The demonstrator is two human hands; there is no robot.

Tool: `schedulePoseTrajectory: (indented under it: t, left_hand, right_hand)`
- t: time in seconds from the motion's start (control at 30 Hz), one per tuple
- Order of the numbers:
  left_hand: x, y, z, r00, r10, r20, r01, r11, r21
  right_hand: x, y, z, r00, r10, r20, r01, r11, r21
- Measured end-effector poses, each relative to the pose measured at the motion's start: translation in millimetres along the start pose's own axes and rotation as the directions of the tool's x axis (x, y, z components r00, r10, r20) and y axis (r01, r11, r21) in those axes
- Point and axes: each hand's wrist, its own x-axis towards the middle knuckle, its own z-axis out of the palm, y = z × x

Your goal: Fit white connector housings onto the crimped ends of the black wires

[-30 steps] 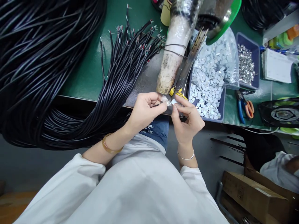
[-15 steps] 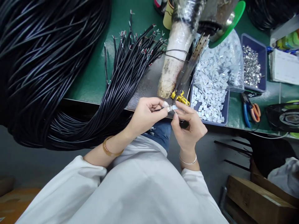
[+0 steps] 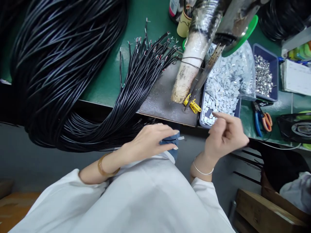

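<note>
My left hand [image 3: 155, 139] is over my lap, thumb and fingers apart. In the gap between them lies the end of a black cable [image 3: 167, 139] with a small whitish piece [image 3: 181, 138] at its tip; no finger visibly grips it. My right hand [image 3: 225, 132] is at the front edge of a blue bin [image 3: 201, 121] of small pale flat pieces [image 3: 222, 100]. Its fingers are partly curled and smeared by motion, so whether anything is in them is unclear.
A thick bundle of black cables [image 3: 73, 64] hangs over the edge of the green table [image 3: 97, 92]. A plastic-wrapped tube [image 3: 187, 71] and a yellow clip [image 3: 193, 105] stand mid-table. Another bin [image 3: 273, 90] holds metal parts. Pliers [image 3: 261, 119] lie at right.
Both hands were together at the table edge on the cable end. They have since parted: the left lowered with its fingers spread, the right shifted rightward to the bin. The camera view shifted slightly.
</note>
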Motion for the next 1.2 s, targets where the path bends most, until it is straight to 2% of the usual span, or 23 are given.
schedulePoseTrajectory:
  t: [0.03, 0.07, 0.1, 0.13, 0.17, 0.2, 0.23, 0.3, 0.37, 0.4, 0.47, 0.53, 0.57, 0.6, 0.63, 0.73, 0.77, 0.83, 0.9, 0.97, 1.07, 1.13, 1.2]
  left_hand:
    - [-9, -2, -9.6, 0.995, 0.077, -0.064, -0.070, 0.992, 0.104]
    - [-18, -4, -21.0, 0.967, 0.135, -0.215, -0.083, 0.969, 0.234]
    - [-27, -8, -33.4, 0.914, 0.188, -0.360, -0.045, 0.928, 0.369]
    - [-36, -12, -45.8, 0.859, 0.214, -0.465, 0.045, 0.874, 0.484]
    - [-44, -17, -57.3, 0.828, 0.164, -0.536, 0.190, 0.818, 0.543]
    - [-51, -22, -67.2, 0.811, 0.097, -0.577, 0.319, 0.753, 0.575]
    - [-56, -27, -74.8, 0.817, -0.009, -0.577, 0.418, 0.698, 0.581]
    - [-63, -34, -83.2, 0.821, -0.221, -0.527, 0.518, 0.676, 0.524]
    - [-64, -36, -84.6, 0.805, -0.324, -0.497, 0.541, 0.745, 0.390]
    - [-63, -35, -84.1, 0.786, -0.332, -0.521, 0.533, 0.791, 0.300]
    - [-60, -31, -83.5, 0.717, -0.303, -0.628, 0.484, 0.864, 0.136]
    - [-57, -25, -84.7, 0.629, -0.232, -0.742, 0.415, 0.907, 0.067]
    - [-57, -23, -85.6, 0.601, -0.188, -0.777, 0.390, 0.917, 0.080]
    - [-57, -23, -86.3, 0.599, -0.144, -0.788, 0.376, 0.919, 0.117]
    - [-58, -23, -86.6, 0.625, -0.113, -0.772, 0.370, 0.914, 0.166]
    - [-61, -29, -84.0, 0.773, -0.097, -0.627, 0.346, 0.893, 0.289]
    - [-61, -32, -82.2, 0.803, -0.089, -0.589, 0.323, 0.896, 0.305]
    - [-62, -35, -78.6, 0.820, -0.044, -0.571, 0.262, 0.915, 0.307]
    - [-61, -37, -75.7, 0.800, 0.006, -0.600, 0.197, 0.942, 0.273]
    - [-62, -37, -74.0, 0.763, 0.020, -0.646, 0.150, 0.966, 0.208]
    - [-65, -37, -72.1, 0.695, -0.049, -0.717, 0.106, 0.994, 0.035]
    - [-66, -36, -69.6, 0.654, -0.116, -0.748, 0.085, 0.993, -0.080]
    - [-67, -34, -65.7, 0.602, -0.168, -0.780, 0.051, 0.984, -0.173]
  right_hand:
    - [3, 4, -1, 0.990, 0.028, 0.136, -0.014, 0.994, -0.106]
    - [6, 8, -1, 0.969, 0.046, 0.244, 0.002, 0.981, -0.194]
    - [9, 12, 1, 0.943, 0.065, 0.326, 0.027, 0.962, -0.270]
    - [12, 16, 3, 0.917, 0.087, 0.388, 0.052, 0.941, -0.334]
    - [14, 18, 5, 0.893, 0.115, 0.436, 0.071, 0.920, -0.387]
    - [17, 20, 8, 0.868, 0.149, 0.474, 0.079, 0.900, -0.429]
    - [19, 20, 11, 0.845, 0.187, 0.501, 0.078, 0.884, -0.462]
    - [24, 18, 16, 0.798, 0.254, 0.547, 0.065, 0.866, -0.496]
    - [27, 15, 18, 0.755, 0.294, 0.587, 0.040, 0.872, -0.488]
    - [28, 12, 18, 0.739, 0.303, 0.602, 0.020, 0.883, -0.469]
    - [26, 7, 14, 0.735, 0.301, 0.608, -0.041, 0.914, -0.403]
    - [22, 1, 9, 0.763, 0.285, 0.581, -0.134, 0.948, -0.289]
    - [19, -3, 6, 0.774, 0.279, 0.569, -0.186, 0.958, -0.217]
    - [15, -6, 3, 0.779, 0.275, 0.563, -0.234, 0.961, -0.146]
    - [12, -10, 0, 0.780, 0.272, 0.564, -0.271, 0.959, -0.087]
    - [5, -16, -6, 0.775, 0.250, 0.580, -0.290, 0.957, -0.024]
    - [4, -17, -7, 0.788, 0.240, 0.567, -0.267, 0.963, -0.037]
    - [2, -17, -9, 0.848, 0.217, 0.484, -0.211, 0.975, -0.066]
    - [2, -16, -10, 0.915, 0.168, 0.367, -0.155, 0.986, -0.067]
    - [2, -15, -11, 0.932, 0.096, 0.351, -0.078, 0.995, -0.065]
    - [1, -14, -11, 0.867, 0.000, 0.498, 0.078, 0.987, -0.137]
    - [0, -12, -10, 0.824, -0.013, 0.566, 0.149, 0.969, -0.195]
    - [-1, -6, -8, 0.803, 0.010, 0.596, 0.178, 0.950, -0.256]
